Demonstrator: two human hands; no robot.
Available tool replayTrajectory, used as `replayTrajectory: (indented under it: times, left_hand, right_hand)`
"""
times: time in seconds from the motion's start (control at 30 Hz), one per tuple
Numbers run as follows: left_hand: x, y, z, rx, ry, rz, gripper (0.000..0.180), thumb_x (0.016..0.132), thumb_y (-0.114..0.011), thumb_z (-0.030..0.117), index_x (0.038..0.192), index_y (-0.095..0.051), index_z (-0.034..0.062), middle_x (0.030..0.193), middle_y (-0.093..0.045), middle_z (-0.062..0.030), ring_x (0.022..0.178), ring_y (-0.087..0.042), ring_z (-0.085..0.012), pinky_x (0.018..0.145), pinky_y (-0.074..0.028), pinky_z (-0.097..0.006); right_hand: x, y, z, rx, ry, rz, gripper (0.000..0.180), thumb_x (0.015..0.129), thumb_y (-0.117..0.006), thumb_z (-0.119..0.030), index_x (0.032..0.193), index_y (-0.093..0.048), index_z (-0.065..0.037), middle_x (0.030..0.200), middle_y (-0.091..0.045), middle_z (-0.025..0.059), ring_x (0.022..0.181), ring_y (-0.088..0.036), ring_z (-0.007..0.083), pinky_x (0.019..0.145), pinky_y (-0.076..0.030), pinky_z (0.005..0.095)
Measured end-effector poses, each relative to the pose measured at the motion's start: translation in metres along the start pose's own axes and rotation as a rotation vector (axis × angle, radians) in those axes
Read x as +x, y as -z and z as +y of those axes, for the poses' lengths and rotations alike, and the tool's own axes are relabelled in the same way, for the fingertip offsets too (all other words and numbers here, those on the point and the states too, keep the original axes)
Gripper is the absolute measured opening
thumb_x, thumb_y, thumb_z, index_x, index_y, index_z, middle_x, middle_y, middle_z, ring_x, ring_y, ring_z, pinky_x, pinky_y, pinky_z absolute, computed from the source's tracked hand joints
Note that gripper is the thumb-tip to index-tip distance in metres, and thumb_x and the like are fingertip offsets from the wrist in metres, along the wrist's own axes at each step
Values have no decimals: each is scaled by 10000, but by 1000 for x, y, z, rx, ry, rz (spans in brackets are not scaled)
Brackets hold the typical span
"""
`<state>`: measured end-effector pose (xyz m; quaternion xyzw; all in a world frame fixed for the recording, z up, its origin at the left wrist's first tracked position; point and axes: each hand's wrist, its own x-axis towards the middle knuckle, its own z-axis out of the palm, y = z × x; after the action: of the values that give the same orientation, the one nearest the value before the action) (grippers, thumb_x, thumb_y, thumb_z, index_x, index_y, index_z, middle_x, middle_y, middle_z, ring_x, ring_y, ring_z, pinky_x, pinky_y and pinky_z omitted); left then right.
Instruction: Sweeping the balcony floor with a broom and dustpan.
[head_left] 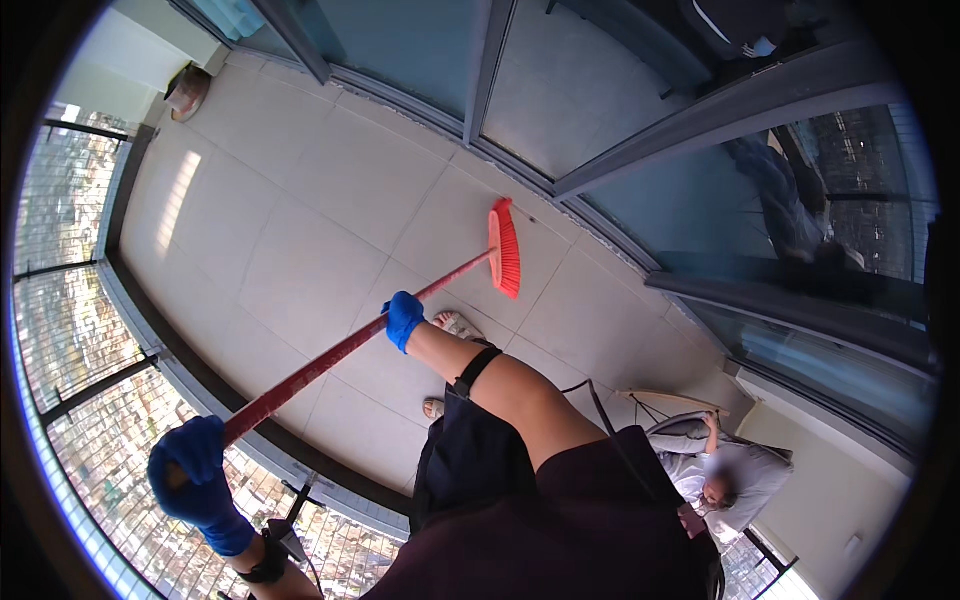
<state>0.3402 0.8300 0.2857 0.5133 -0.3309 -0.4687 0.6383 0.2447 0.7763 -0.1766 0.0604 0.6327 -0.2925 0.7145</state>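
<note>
Red broom (325, 363), its bristles (510, 255) beyond the gripping right hand (404, 321)

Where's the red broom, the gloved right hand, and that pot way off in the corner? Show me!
Red broom (330, 361): head view, on its handle, between the two hands.
Gloved right hand (404, 320): head view, on the middle of the hand.
Pot (187, 92): head view, on its side.

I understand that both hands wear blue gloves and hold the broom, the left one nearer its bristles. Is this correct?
Not fully. The head view shows the right hand nearer the bristles, and the left hand at the other end. Both do wear blue gloves and hold the broom.
</note>
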Motion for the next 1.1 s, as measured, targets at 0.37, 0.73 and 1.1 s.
replayTrajectory:
  times: [0.37,0.73,1.1]
  left_hand:
    - [-141,84,111,192,-346,687,310,773,-307,233,498,-283,92,433,-288,-13,448,-303,-121,535,-276,-266]
    - [-154,144,-49,-267,-148,670,347,731,-302,291,448,-326,91,425,-309,-24,458,-322,-167,619,-302,-306]
    - [-273,224,124,436,-253,731,298,745,-308,187,467,-267,85,430,-223,0,423,-244,-132,491,-231,-283]
  right_hand:
    - [-211,-134,134,-353,-329,-252,137,671,-380,-106,722,-434,9,573,-489,109,463,-473,179,434,-398,291]
    - [56,-31,77,-559,-83,-65,132,674,-316,-112,560,-368,-70,460,-380,61,376,-375,163,371,-336,292]
    - [-248,-122,416,-766,-589,-321,117,649,-375,-110,596,-452,-41,523,-460,88,441,-445,171,411,-336,288]
